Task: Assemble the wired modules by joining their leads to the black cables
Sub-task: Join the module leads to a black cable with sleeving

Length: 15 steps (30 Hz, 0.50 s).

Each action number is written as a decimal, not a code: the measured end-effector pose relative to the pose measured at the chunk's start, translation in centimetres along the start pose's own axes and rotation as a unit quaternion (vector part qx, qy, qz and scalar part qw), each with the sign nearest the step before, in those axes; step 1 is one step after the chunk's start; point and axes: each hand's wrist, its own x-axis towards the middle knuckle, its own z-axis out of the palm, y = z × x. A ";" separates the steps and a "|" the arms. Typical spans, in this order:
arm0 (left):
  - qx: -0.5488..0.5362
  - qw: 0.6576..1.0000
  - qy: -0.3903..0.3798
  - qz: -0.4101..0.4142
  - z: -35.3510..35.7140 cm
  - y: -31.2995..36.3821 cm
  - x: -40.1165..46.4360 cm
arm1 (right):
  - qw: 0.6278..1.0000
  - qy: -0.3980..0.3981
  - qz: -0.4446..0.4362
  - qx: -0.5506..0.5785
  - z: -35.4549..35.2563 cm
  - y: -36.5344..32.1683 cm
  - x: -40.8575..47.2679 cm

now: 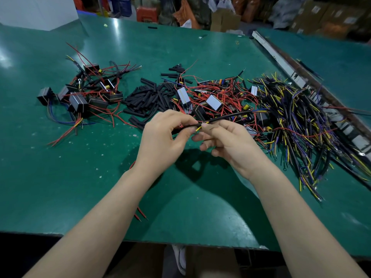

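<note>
Above green table point(60, 177), black cable point(226, 115) pinched between both hands' fingers point(195, 129).

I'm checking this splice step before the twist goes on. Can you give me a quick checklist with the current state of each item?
1. Black cable held: ok, both hands grip it above the table.
2. Yellow lead pinched by right hand: ok.
3. Left hand holds the module's red lead: cannot tell, fingers hide it.
4. Bare copper ends meeting: cannot tell, too small.
5. Black sleeves within reach: ok, piled behind the hands.
</note>
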 end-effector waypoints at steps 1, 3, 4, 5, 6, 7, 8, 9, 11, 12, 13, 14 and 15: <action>0.001 1.000 -0.001 0.003 0.0 0.0 0.0 | 1.000 0.002 0.005 0.014 0.0 -0.1 0.0; 0.008 1.000 -0.004 0.011 0.0 -0.1 -0.1 | 0.999 0.009 0.013 0.042 -0.1 -0.1 0.0; 0.012 1.000 -0.004 0.016 0.1 -0.1 -0.1 | 0.999 0.010 0.013 0.052 -0.1 -0.2 0.0; 0.017 1.000 -0.002 0.021 0.1 -0.2 -0.1 | 0.998 0.010 0.012 0.060 -0.1 -0.2 0.0; 0.023 0.999 0.002 0.027 0.1 -0.3 -0.2 | 0.998 0.010 0.010 0.067 -0.1 -0.2 -0.1; 0.034 0.999 0.005 0.036 0.1 -0.3 -0.2 | 0.997 0.013 0.011 0.073 0.0 -0.1 0.0; 0.047 0.998 0.008 0.046 0.1 -0.4 -0.2 | 0.997 0.016 0.015 0.078 0.1 -0.1 0.0; 0.062 0.997 0.009 0.056 0.2 -0.5 -0.3 | 0.996 0.020 0.021 0.082 0.2 -0.1 0.1; 0.072 0.995 0.009 0.069 0.2 -0.6 -0.4 | 0.995 0.024 0.031 0.093 0.2 0.0 0.1; 0.067 0.995 0.011 0.069 0.2 -0.6 -0.4 | 0.994 0.021 0.029 0.100 0.1 0.0 0.2; 0.056 0.996 0.014 0.063 0.1 -0.6 -0.3 | 0.994 0.016 0.022 0.108 0.0 -0.1 0.2; 0.044 0.997 0.016 0.055 0.0 -0.7 -0.3 | 0.993 0.010 0.012 0.115 -0.1 -0.1 0.2; 0.033 0.998 0.017 0.046 -0.1 -0.8 -0.2 | 0.993 0.008 0.002 0.120 -0.2 -0.2 0.2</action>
